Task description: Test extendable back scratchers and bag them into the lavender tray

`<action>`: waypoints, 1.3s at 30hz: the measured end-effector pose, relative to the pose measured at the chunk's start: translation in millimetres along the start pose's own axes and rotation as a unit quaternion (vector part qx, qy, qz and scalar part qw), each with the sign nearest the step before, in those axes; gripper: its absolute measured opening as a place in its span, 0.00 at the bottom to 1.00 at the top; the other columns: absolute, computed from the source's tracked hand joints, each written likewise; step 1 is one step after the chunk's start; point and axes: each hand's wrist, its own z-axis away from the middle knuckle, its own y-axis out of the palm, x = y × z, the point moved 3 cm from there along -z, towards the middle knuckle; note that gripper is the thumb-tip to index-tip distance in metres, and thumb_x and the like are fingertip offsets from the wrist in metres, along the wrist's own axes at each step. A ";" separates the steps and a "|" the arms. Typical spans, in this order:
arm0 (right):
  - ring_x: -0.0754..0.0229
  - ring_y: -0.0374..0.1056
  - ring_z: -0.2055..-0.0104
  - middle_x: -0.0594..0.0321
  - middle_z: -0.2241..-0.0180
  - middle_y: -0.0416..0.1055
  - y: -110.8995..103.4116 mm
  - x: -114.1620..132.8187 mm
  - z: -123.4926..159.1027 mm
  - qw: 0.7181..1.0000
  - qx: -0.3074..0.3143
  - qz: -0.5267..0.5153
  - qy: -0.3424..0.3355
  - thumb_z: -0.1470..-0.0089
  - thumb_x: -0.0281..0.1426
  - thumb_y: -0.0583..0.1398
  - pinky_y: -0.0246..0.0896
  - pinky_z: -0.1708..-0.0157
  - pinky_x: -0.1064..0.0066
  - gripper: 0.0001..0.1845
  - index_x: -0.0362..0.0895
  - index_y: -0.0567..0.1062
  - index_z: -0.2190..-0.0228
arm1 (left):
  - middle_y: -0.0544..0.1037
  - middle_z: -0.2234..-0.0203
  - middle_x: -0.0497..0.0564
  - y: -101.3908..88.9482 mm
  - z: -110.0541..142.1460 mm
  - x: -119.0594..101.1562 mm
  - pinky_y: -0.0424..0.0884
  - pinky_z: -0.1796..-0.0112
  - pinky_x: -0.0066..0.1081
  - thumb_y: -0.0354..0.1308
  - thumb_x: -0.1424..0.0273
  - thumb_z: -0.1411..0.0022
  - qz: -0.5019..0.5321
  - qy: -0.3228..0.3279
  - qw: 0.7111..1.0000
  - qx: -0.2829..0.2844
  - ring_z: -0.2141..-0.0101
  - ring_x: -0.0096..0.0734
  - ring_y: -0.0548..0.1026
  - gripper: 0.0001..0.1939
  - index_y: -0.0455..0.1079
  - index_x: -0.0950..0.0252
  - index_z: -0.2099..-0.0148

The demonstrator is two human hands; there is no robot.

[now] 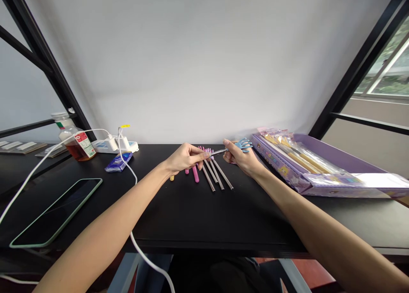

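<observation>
A back scratcher with a blue hand-shaped head point(243, 144) and a thin metal shaft point(219, 152) is held level above the desk between both hands. My left hand point(187, 157) pinches the shaft's left end; whatever lies inside the fingers is hidden. Closed around the shaft near the blue head is my right hand point(239, 156). Beneath and between the hands, several metal rods point(209, 178) with pink and purple claw heads lie side by side. Pink handles point(195, 174) and a yellow handle end point(172, 178) show partly under my left hand.
At right stands a purple box point(297, 184) holding plastic-wrapped pieces. To the left are a phone point(57, 212), a blue packet point(119, 161), a power strip point(132, 146) and a bottle of brown liquid point(76, 141). A white cable point(133, 242) hangs over the desk's front edge.
</observation>
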 end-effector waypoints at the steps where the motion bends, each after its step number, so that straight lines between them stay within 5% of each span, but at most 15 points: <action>1: 0.67 0.53 0.84 0.66 0.86 0.59 0.4 -0.4 0.2 1.000 0.001 -0.001 0.002 0.47 0.56 0.62 0.47 0.81 0.69 0.32 0.45 0.63 0.86 | 0.72 0.83 0.49 0.2 0.4 -0.2 0.57 0.85 0.24 0.65 0.52 0.43 0.004 -0.006 1.000 0.006 0.81 0.23 0.67 0.23 0.80 0.70 0.64; 6: 0.67 0.54 0.84 0.68 0.86 0.58 2.2 -2.4 0.0 1.000 0.009 -0.008 -0.005 0.46 0.54 0.62 0.47 0.81 0.69 0.32 0.45 0.62 0.86 | 0.71 0.84 0.47 0.4 2.2 -0.2 0.55 0.84 0.24 0.65 0.51 0.42 0.023 -0.017 0.999 0.028 0.86 0.16 0.58 0.23 0.78 0.70 0.67; 21: 0.67 0.57 0.84 0.66 0.87 0.61 7.1 9.6 2.2 0.998 0.009 0.046 -0.033 0.45 0.55 0.61 0.50 0.81 0.71 0.33 0.45 0.64 0.88 | 0.66 0.85 0.44 -0.9 4.0 -2.0 0.46 0.85 0.23 0.63 0.49 0.40 0.021 -0.051 0.996 0.076 0.86 0.14 0.52 0.25 0.78 0.70 0.62; 26: 0.69 0.54 0.85 0.67 0.88 0.59 1.3 10.2 -0.4 1.000 -0.024 0.014 -0.010 0.46 0.54 0.62 0.47 0.84 0.73 0.32 0.43 0.67 0.87 | 0.69 0.82 0.45 5.8 4.2 -12.7 0.61 0.79 0.25 0.51 0.51 0.31 -0.113 0.054 0.992 0.024 0.82 0.21 0.63 0.24 0.77 0.67 0.59; 28: 0.69 0.52 0.86 0.68 0.89 0.57 0.0 9.1 -2.2 0.998 -0.051 -0.029 0.012 0.47 0.53 0.63 0.46 0.85 0.73 0.31 0.43 0.67 0.86 | 0.74 0.78 0.47 7.4 6.1 -19.7 0.65 0.73 0.27 0.50 0.53 0.30 -0.247 0.136 0.958 -0.050 0.78 0.25 0.70 0.22 0.76 0.65 0.55; 30: 0.70 0.50 0.87 0.70 0.90 0.56 2.2 7.0 -3.2 0.994 -0.064 -0.080 0.038 0.48 0.52 0.65 0.45 0.85 0.73 0.30 0.43 0.67 0.86 | 0.78 0.74 0.48 11.0 8.9 -23.6 0.66 0.71 0.28 0.51 0.54 0.30 -0.402 0.191 0.888 -0.115 0.75 0.28 0.73 0.20 0.75 0.62 0.50; 33: 0.71 0.49 0.88 0.71 0.89 0.56 10.9 3.5 -1.7 0.988 -0.061 -0.132 0.056 0.51 0.51 0.67 0.44 0.86 0.74 0.29 0.42 0.67 0.86 | 0.80 0.71 0.50 19.3 10.0 -20.6 0.63 0.73 0.28 0.48 0.59 0.27 -0.555 0.198 0.791 -0.163 0.73 0.31 0.76 0.18 0.75 0.61 0.49; 35: 0.72 0.49 0.87 0.71 0.89 0.57 16.7 2.2 0.2 0.989 -0.056 -0.132 0.049 0.52 0.51 0.68 0.44 0.85 0.74 0.29 0.42 0.68 0.86 | 0.81 0.69 0.50 24.0 8.2 -16.3 0.62 0.74 0.29 0.44 0.61 0.25 -0.581 0.191 0.771 -0.178 0.72 0.32 0.78 0.19 0.74 0.61 0.48; 39: 0.72 0.50 0.86 0.70 0.88 0.58 11.3 3.8 -2.1 0.992 -0.078 -0.087 0.039 0.53 0.50 0.69 0.43 0.86 0.75 0.30 0.41 0.67 0.86 | 0.82 0.64 0.49 17.4 1.6 -12.9 0.65 0.71 0.28 0.44 0.61 0.25 -0.574 0.185 0.781 -0.165 0.68 0.33 0.80 0.18 0.74 0.59 0.47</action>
